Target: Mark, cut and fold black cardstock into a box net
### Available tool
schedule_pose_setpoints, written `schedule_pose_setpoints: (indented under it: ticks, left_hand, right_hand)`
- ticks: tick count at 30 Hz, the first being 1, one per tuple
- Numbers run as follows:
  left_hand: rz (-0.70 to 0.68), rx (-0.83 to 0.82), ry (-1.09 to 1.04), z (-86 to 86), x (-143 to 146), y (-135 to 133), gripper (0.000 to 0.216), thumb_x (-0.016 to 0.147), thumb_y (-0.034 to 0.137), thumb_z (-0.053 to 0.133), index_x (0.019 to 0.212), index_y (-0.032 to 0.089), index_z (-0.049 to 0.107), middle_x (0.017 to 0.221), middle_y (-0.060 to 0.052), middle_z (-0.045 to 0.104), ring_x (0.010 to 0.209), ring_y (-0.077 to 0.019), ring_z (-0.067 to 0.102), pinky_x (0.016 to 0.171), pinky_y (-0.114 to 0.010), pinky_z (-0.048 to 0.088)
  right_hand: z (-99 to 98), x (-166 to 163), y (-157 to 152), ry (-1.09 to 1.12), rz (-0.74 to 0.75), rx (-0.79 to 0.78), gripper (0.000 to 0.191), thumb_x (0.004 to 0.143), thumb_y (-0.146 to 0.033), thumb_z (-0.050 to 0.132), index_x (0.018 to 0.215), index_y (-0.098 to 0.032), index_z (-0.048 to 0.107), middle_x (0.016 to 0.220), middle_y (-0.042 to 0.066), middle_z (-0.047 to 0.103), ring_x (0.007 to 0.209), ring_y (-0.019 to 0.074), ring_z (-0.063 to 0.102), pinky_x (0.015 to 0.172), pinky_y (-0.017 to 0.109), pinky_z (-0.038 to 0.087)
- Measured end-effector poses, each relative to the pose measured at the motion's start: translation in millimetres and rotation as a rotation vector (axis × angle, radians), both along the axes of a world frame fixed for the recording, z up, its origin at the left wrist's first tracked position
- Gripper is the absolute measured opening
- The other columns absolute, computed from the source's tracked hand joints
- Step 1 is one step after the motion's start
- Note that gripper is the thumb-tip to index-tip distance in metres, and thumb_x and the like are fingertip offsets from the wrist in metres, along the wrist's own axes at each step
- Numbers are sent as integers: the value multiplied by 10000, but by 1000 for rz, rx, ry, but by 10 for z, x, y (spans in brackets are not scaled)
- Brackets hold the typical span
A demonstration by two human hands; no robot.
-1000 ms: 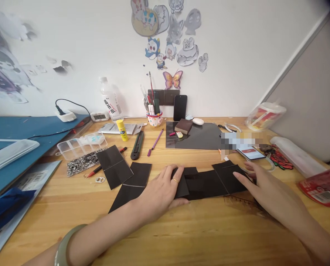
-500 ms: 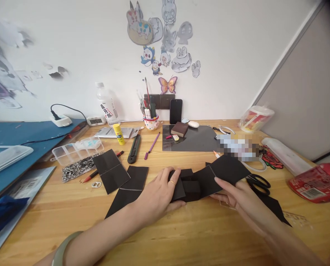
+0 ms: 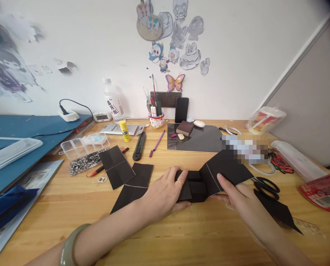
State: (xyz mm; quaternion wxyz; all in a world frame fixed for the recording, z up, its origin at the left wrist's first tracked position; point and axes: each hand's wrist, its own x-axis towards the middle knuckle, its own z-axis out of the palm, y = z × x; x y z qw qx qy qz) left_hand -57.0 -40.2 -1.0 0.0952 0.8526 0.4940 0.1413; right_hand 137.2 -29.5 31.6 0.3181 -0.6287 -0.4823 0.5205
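Note:
A folded black card piece [image 3: 196, 190] with a box-like middle lies in front of me. My left hand [image 3: 167, 188] is closed around its left side, thumb below and fingers over the top. My right hand [image 3: 234, 190] pinches the wide right flap [image 3: 227, 171] of the same card, thumb on the upper face and fingers beneath. A pale crease line runs across that flap, which tilts upward. Left of my left hand lie a creased black card strip [image 3: 135, 184] and another black card [image 3: 117, 167].
Scissors [image 3: 267, 187] and a black card scrap [image 3: 278, 210] lie at the right, beside a red packet [image 3: 324, 192]. Behind are a utility knife [image 3: 139, 146], a glue stick [image 3: 124, 131], a purple pen [image 3: 157, 142] and a pen cup [image 3: 156, 120]. Metal rings [image 3: 88, 162] sit left.
The right flap has been folded up more steeply at its base by my right hand. My left hand keeps its hold. The whole view has shifted slightly, with the desk items appearing further right.

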Motion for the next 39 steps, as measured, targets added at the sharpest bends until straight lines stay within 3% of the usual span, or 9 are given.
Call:
schedule_pose_setpoints:
  ticks: [4, 9, 13, 17, 25, 31, 33, 36, 39]
  left_hand:
    - [-15, 39, -16, -24, -8, 10, 737, 765, 448, 540, 1336, 132, 198, 1274, -186, 359, 1131, -327, 420, 876, -454, 432]
    - [-50, 75, -74, -42, -14, 23, 728, 765, 430, 544, 1324, 102, 213, 1287, -195, 373, 1174, -321, 376, 922, -455, 399]
    - [-83, 80, -104, -63, -25, 28, 599, 781, 417, 536, 1262, 116, 343, 1276, -188, 423, 1197, -330, 366, 949, -479, 366]
    - [-161, 63, -157, -93, -43, 24, 526, 810, 362, 515, 1274, 167, 363, 1338, -151, 396, 1260, -312, 302, 1004, -478, 305]
    - [-85, -78, -304, -113, -2, -2, 731, 714, 297, 586, 1337, 101, 256, 1386, -204, 260, 1283, -345, 201, 1019, -494, 261]
    - [-117, -231, -421, -71, -21, -40, 751, 746, 229, 542, 1386, 185, 151, 1428, -147, 234, 1319, -343, 108, 1044, -541, 136]
    - [-140, -318, -568, -41, -44, -39, 718, 724, 215, 568, 1362, 214, 239, 1394, -118, 319, 1296, -338, 201, 1047, -523, 145]
    - [-128, -668, -960, 4, -109, -22, 737, 669, 137, 570, 1334, 278, 285, 1352, -60, 406, 1209, -315, 381, 992, -501, 283]
    - [-28, -937, -1411, 40, -176, 12, 735, 632, 103, 519, 1317, 265, 307, 1359, -29, 409, 1219, -280, 384, 988, -454, 306]
  right_hand:
    - [34, -75, -9, -423, 183, 229, 330, 804, -457, 461, 624, -213, 592, 673, 72, 698, 715, 297, 665, 635, 377, 523]
    - [-142, -155, -13, -630, 335, 658, 406, 831, -277, 405, 1206, -152, 495, 1137, 99, 629, 892, 260, 653, 739, 387, 539]
    - [-298, -171, -39, -904, 406, 994, 438, 834, -169, 325, 1203, -10, 499, 1194, 165, 574, 1058, 278, 571, 825, 431, 516]
    - [-359, -207, -78, -1094, 469, 1157, 442, 836, -123, 297, 1201, 20, 501, 1238, 178, 528, 1094, 282, 542, 820, 427, 527]
    - [-447, -281, -107, -1126, 599, 1208, 552, 891, -366, 344, 1227, 55, 465, 1316, 245, 418, 1228, 340, 367, 920, 455, 446]
    - [-401, -261, -128, -1030, 636, 1078, 525, 904, -361, 328, 1361, -104, 308, 1416, 224, 267, 1297, 313, 219, 936, 474, 414]
    - [-384, -254, -125, -1004, 660, 1059, 528, 904, -371, 330, 1370, -127, 288, 1431, 217, 237, 1312, 306, 175, 948, 481, 397]
    - [-374, -240, -119, -977, 707, 1049, 558, 901, -391, 334, 1383, -121, 254, 1450, 182, 206, 1332, 288, 102, 984, 489, 350]
    - [-370, -228, -115, -950, 742, 1002, 570, 899, -411, 334, 1394, -150, 226, 1469, 139, 170, 1340, 273, 72, 1002, 495, 320]
